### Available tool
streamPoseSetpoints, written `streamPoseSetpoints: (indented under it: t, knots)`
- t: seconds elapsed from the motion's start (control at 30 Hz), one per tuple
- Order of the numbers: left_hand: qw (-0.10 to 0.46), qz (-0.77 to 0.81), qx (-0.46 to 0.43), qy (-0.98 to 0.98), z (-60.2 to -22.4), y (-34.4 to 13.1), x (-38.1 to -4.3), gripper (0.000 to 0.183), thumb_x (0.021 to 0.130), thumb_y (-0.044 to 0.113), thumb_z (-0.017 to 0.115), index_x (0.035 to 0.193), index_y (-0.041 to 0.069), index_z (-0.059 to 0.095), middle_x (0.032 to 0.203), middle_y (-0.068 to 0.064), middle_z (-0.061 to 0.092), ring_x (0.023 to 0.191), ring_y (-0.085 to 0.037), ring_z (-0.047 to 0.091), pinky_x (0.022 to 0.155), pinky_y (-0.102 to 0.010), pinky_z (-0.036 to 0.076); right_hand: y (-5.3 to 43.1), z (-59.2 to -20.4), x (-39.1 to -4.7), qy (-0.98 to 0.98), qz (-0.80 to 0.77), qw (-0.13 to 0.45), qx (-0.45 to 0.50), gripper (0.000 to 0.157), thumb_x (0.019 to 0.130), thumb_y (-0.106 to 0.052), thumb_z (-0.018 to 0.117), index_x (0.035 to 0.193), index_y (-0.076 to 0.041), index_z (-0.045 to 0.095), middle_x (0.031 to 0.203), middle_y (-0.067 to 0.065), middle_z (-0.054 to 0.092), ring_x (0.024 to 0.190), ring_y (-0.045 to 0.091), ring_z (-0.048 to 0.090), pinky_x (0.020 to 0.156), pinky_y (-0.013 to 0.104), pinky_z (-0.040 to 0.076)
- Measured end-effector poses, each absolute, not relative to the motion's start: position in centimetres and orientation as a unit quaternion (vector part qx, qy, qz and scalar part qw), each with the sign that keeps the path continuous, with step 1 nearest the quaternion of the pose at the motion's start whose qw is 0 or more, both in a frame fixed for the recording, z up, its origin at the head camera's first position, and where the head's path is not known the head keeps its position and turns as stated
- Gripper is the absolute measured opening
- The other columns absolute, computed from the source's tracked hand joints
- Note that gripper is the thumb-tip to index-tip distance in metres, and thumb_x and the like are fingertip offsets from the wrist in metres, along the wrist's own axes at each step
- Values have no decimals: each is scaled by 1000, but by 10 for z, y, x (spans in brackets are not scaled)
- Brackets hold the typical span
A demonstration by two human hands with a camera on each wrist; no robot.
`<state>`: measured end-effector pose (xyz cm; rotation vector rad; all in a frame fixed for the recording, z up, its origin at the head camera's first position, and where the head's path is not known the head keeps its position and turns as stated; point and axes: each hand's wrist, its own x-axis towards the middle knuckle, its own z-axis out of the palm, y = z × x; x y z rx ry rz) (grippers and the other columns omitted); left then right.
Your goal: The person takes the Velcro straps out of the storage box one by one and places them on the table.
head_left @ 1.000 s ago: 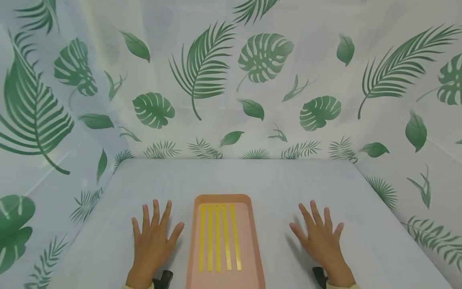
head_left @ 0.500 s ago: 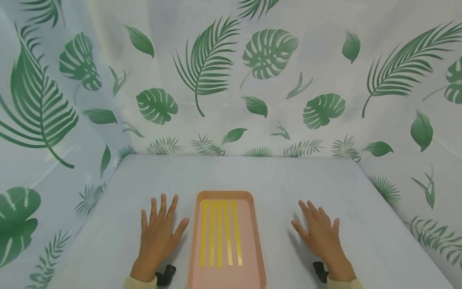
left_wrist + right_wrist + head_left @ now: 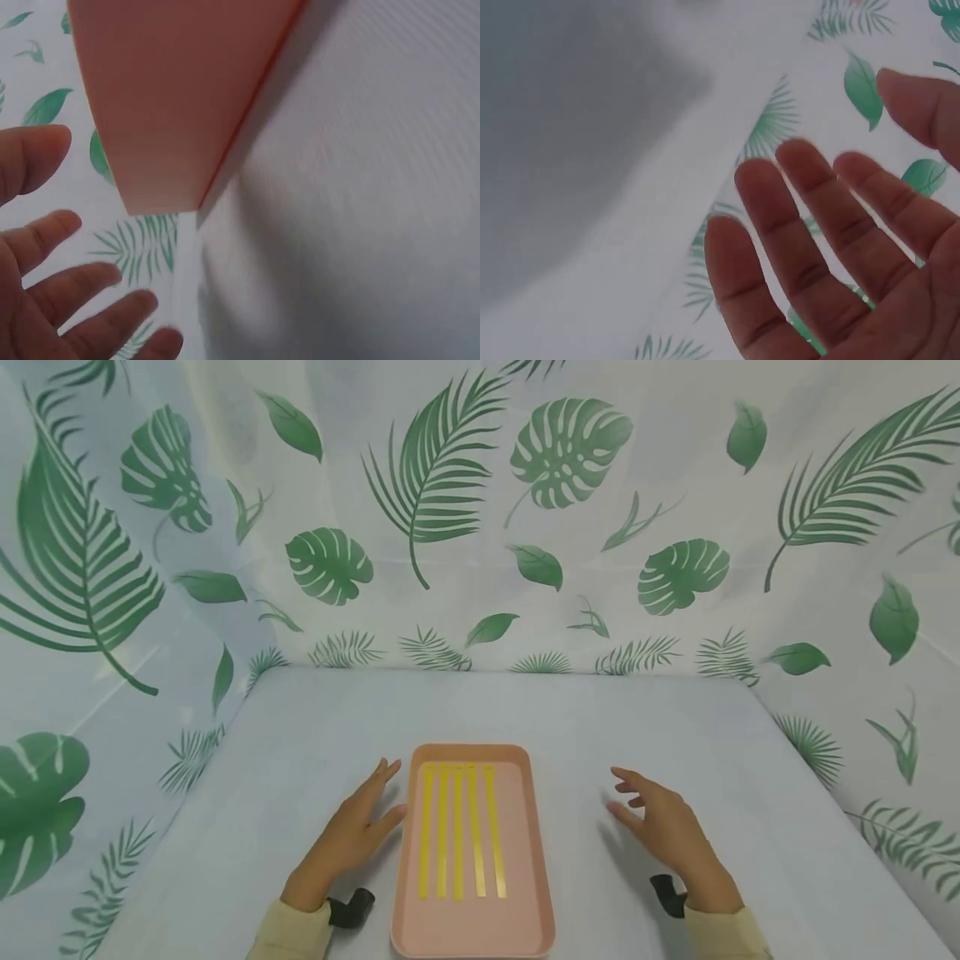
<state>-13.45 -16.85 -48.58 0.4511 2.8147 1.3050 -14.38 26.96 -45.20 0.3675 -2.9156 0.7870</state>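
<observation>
Starting at the left edge of the bench (image 3: pixel 315 702), we see a leaf-printed curtain (image 3: pixel 465 585) rising beside it. Moving right, we meet a pale sleeve (image 3: pixel 292 933), then the left hand (image 3: pixel 356 831), fingers loosely spread, thumb just off the left edge of a pink tray (image 3: pixel 472 931); from the left wrist we make out a slim gap. Inside that tray we count five yellow strips (image 3: pixel 458 831) lying side by side, heads near the far edge, tails short of the near edge, the two rightmost slanting towards the near right corner. Well apart from the tray's right edge, we find the right hand (image 3: pixel 666 827) hovering over the bench, fingers gently bent and slightly parted, thumb held away from them.
</observation>
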Motion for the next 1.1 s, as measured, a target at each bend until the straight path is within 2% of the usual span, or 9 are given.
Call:
streamPoseSetpoints:
  t: [0.13,0.23,0.37,0.47,0.63,0.83,0.9,1.03,1.1]
  knots:
    - [45,479,161,862,-488,-168,-145,69,110,19,65,169,1,32,173,-30,23,158,-51,29,125,-65,34,266,-451,-149,-936,319,2,148,51,99,-9,80,145,4,63,121,18,76,100,33,76,84,53,65]
    - [70,512,159,841,-490,-168,-154,69,109,17,67,169,3,33,174,-29,23,156,-51,33,121,-60,43,262,-450,-152,-924,341,-12,170,49,98,-7,80,143,4,64,120,16,76,99,31,77,84,47,66]
    - [104,565,145,806,-495,-168,-164,69,108,13,68,168,3,36,174,-27,26,155,-50,37,121,-62,43,257,-448,-157,-919,347,-25,186,45,98,-7,79,140,5,66,121,16,77,99,29,77,84,41,65]
    - [118,592,145,784,-500,-169,-169,68,107,9,67,166,-2,37,172,-28,30,153,-51,40,122,-61,43,253,-445,-162,-917,346,-33,195,43,99,-8,79,138,5,67,119,15,77,99,27,76,83,37,64]
    - [120,613,161,764,-511,-172,-175,65,105,5,67,162,-10,39,168,-31,36,150,-53,43,119,-53,47,248,-438,-168,-912,343,-35,220,41,99,-6,78,137,5,68,117,15,77,99,27,76,85,40,65]
    - [108,624,182,753,-519,-176,-178,66,105,6,70,160,-12,39,165,-35,38,147,-55,45,122,-62,42,239,-429,-176,-900,349,-57,255,41,99,-7,78,136,6,69,116,16,77,101,24,75,87,37,65]
    - [109,631,182,747,-521,-176,-177,66,105,6,70,160,-11,39,165,-35,38,147,-55,45,121,-54,45,237,-426,-178,-893,354,-65,269,41,99,-8,78,136,6,69,117,16,77,101,21,75,87,34,64]
    - [111,638,177,741,-523,-176,-176,66,104,6,70,161,-10,40,165,-33,39,148,-54,45,111,-29,52,231,-421,-182,-878,367,-78,296,40,100,-9,78,136,6,69,118,17,77,102,18,74,88,31,63]
    - [110,638,176,742,-524,-177,-175,66,104,6,70,161,-9,41,165,-33,40,147,-54,45,107,-24,52,228,-418,-184,-874,371,-85,304,39,100,-9,78,136,6,69,118,18,76,103,17,74,89,31,63]
